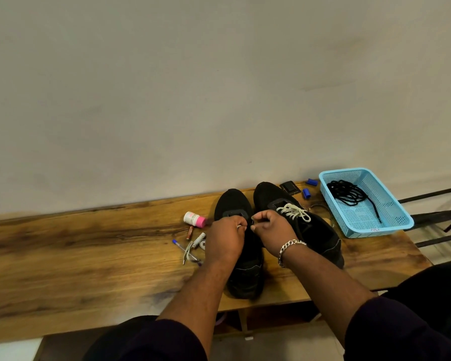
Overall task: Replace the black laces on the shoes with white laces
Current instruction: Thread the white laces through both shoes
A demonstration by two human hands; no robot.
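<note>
Two black shoes stand side by side on the wooden table. The right shoe [315, 230] carries a tied white lace [294, 211]. Over the lacing area of the left shoe [233, 201] my left hand [225, 238] and my right hand [271, 230] meet, fingers curled. Each pinches a bit of white lace [238, 226] between them; most of that lace is hidden under my hands. Black laces [349, 194] lie in the blue basket [401, 217] at the right.
Left of the shoes lie a white bottle with a pink cap [194, 219], batteries [198, 239], a pen [185, 250] and a loose pale lace end [187, 252]. Behind the shoes are a black wallet-like item [290, 188] and two blue caps [307, 193]. The wall runs along the table's far edge.
</note>
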